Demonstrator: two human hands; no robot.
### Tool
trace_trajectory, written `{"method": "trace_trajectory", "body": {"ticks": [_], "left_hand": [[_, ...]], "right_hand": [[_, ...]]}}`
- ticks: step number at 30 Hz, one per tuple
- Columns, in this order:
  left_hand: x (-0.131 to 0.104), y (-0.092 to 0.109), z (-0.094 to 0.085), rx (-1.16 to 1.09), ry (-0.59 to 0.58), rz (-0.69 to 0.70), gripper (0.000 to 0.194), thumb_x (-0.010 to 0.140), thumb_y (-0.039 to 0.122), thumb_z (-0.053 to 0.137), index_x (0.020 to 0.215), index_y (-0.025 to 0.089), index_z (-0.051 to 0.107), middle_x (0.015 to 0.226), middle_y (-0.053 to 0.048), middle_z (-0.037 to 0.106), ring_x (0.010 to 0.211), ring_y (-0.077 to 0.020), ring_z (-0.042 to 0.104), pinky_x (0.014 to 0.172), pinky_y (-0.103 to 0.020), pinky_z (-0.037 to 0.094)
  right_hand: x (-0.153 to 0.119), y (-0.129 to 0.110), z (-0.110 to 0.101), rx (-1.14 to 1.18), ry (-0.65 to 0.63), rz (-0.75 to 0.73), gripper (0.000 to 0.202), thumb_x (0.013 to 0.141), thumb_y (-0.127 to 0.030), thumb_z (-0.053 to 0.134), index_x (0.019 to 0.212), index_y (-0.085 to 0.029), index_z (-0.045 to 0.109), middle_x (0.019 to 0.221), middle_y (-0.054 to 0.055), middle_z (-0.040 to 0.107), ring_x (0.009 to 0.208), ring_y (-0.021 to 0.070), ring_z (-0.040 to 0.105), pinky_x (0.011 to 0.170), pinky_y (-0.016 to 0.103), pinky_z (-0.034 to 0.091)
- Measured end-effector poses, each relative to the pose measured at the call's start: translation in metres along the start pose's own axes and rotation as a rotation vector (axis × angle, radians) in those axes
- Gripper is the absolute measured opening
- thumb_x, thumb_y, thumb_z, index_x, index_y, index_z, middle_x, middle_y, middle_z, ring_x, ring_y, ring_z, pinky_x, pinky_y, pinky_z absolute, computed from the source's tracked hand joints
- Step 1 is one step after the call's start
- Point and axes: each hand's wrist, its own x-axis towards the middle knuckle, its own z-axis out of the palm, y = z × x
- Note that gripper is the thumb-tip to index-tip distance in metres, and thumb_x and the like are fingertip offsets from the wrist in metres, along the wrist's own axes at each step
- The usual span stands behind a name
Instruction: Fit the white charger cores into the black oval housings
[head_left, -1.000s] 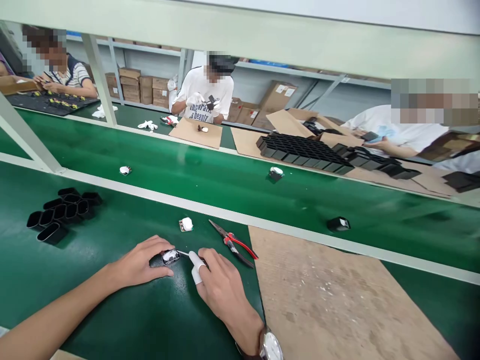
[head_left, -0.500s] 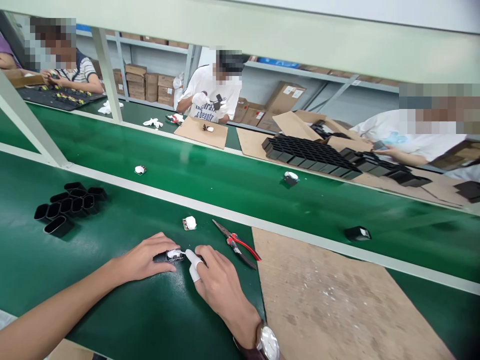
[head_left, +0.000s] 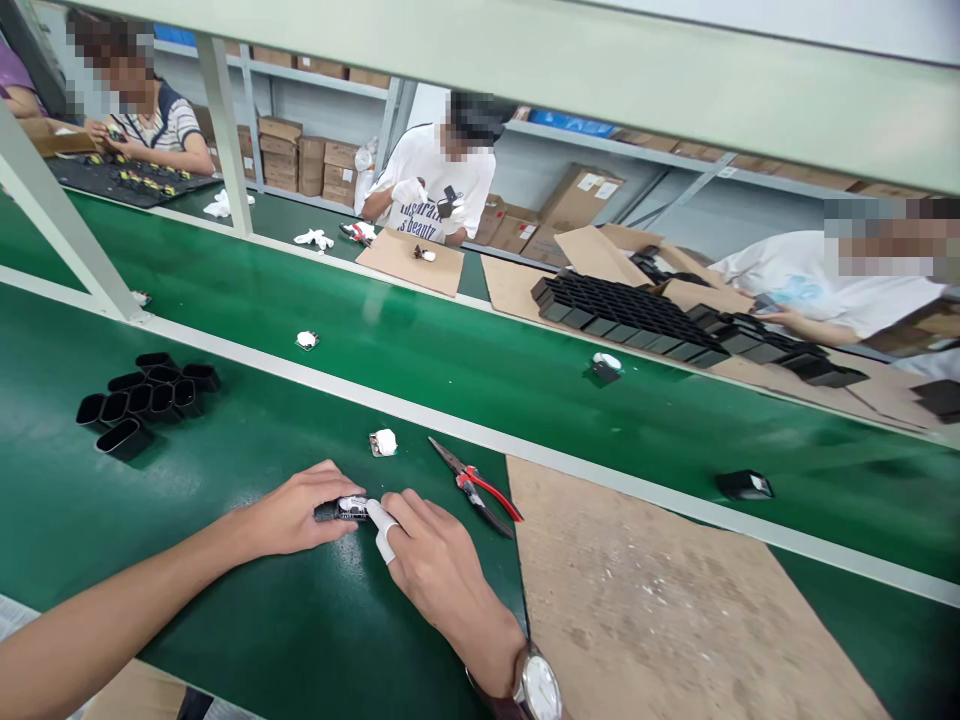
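Note:
Between thumb and fingers, my left hand holds a small black part with a white top low over the green table. My right hand, with white covers on its finger and a watch at the wrist, touches the right end of this part with a covered fingertip. Whether its fingers also pinch something is hidden. Beyond the hands lies a small board with a white pad. Pliers with red and black handles rest to the right of it.
Several black sleeves stand at the left. Brown board covers the right side. Past a pale rail, a green belt carries small parts. People sit across it, beside rows of black cases.
The parts on the belt have shifted right. The held part shows a little more of its black left end, and my right fingertip has moved slightly left onto it.

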Motion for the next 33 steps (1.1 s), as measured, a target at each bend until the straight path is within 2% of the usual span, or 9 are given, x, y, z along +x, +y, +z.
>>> {"method": "trace_trajectory", "body": {"ticks": [3, 6, 9, 15, 20, 25, 30, 33], "left_hand": [[0.0, -0.002, 0.001, -0.012, 0.0, -0.003, 0.031, 0.098, 0.029, 0.07, 0.128, 0.023, 0.07, 0.116, -0.008, 0.076, 0.107, -0.025, 0.067, 0.095, -0.038, 0.058], [0.0, -0.004, 0.001, -0.022, 0.003, -0.008, 0.031, 0.098, 0.028, 0.07, 0.129, 0.024, 0.071, 0.117, -0.008, 0.076, 0.107, -0.0247, 0.067, 0.096, -0.038, 0.058], [0.0, -0.004, 0.001, -0.031, 0.009, -0.009, 0.032, 0.097, 0.028, 0.071, 0.129, 0.024, 0.071, 0.118, -0.008, 0.076, 0.108, -0.0247, 0.067, 0.096, -0.038, 0.059], [0.0, -0.003, -0.001, -0.027, 0.0, -0.02, 0.034, 0.097, 0.027, 0.072, 0.13, 0.023, 0.07, 0.12, -0.008, 0.076, 0.11, -0.025, 0.067, 0.098, -0.04, 0.058], [0.0, -0.003, -0.001, -0.037, -0.01, -0.01, 0.033, 0.097, 0.026, 0.072, 0.13, 0.024, 0.07, 0.12, -0.007, 0.076, 0.11, -0.0247, 0.066, 0.098, -0.039, 0.057], [0.0, -0.003, 0.0, -0.034, -0.009, -0.024, 0.034, 0.097, 0.027, 0.072, 0.131, 0.023, 0.069, 0.119, -0.007, 0.076, 0.11, -0.0247, 0.066, 0.098, -0.039, 0.057], [0.0, -0.005, 0.001, -0.018, -0.005, -0.01, 0.033, 0.097, 0.026, 0.071, 0.13, 0.024, 0.069, 0.118, -0.007, 0.076, 0.111, -0.0246, 0.067, 0.098, -0.039, 0.058], [-0.003, -0.004, 0.001, 0.035, 0.011, -0.007, 0.038, 0.096, 0.026, 0.073, 0.133, 0.025, 0.066, 0.119, -0.007, 0.075, 0.112, -0.0247, 0.067, 0.097, -0.039, 0.059]], "right_hand": [[-0.003, 0.003, -0.004, 0.017, 0.037, 0.034, 0.028, 0.084, 0.002, 0.051, 0.071, -0.022, 0.055, 0.092, 0.007, 0.06, 0.077, 0.0201, 0.055, 0.058, 0.035, 0.043], [-0.008, 0.008, -0.005, 0.079, 0.131, 0.089, 0.023, 0.091, -0.002, 0.049, 0.086, -0.019, 0.064, 0.097, 0.008, 0.062, 0.079, 0.0188, 0.057, 0.061, 0.034, 0.047], [-0.01, 0.008, -0.001, 0.128, 0.173, 0.111, 0.023, 0.093, -0.002, 0.049, 0.096, -0.017, 0.066, 0.1, 0.008, 0.063, 0.079, 0.0179, 0.057, 0.063, 0.033, 0.048], [-0.006, 0.003, 0.005, 0.119, 0.088, 0.09, 0.026, 0.091, 0.0, 0.046, 0.084, -0.018, 0.064, 0.099, 0.009, 0.063, 0.081, 0.02, 0.058, 0.061, 0.034, 0.048], [-0.009, 0.005, 0.005, 0.101, 0.137, 0.102, 0.024, 0.09, 0.0, 0.048, 0.082, -0.018, 0.062, 0.099, 0.009, 0.062, 0.079, 0.0196, 0.055, 0.061, 0.034, 0.046], [-0.009, 0.006, 0.005, 0.077, 0.124, 0.087, 0.026, 0.09, 0.0, 0.048, 0.076, -0.019, 0.059, 0.096, 0.009, 0.062, 0.078, 0.0196, 0.055, 0.06, 0.033, 0.044], [-0.007, 0.006, 0.003, 0.074, 0.156, 0.082, 0.025, 0.09, 0.0, 0.047, 0.08, -0.018, 0.061, 0.094, 0.009, 0.063, 0.076, 0.0196, 0.055, 0.059, 0.033, 0.044], [-0.01, 0.012, 0.005, 0.106, 0.194, 0.124, 0.022, 0.094, -0.003, 0.048, 0.094, -0.017, 0.065, 0.097, 0.008, 0.064, 0.076, 0.0186, 0.057, 0.062, 0.032, 0.046]]}}
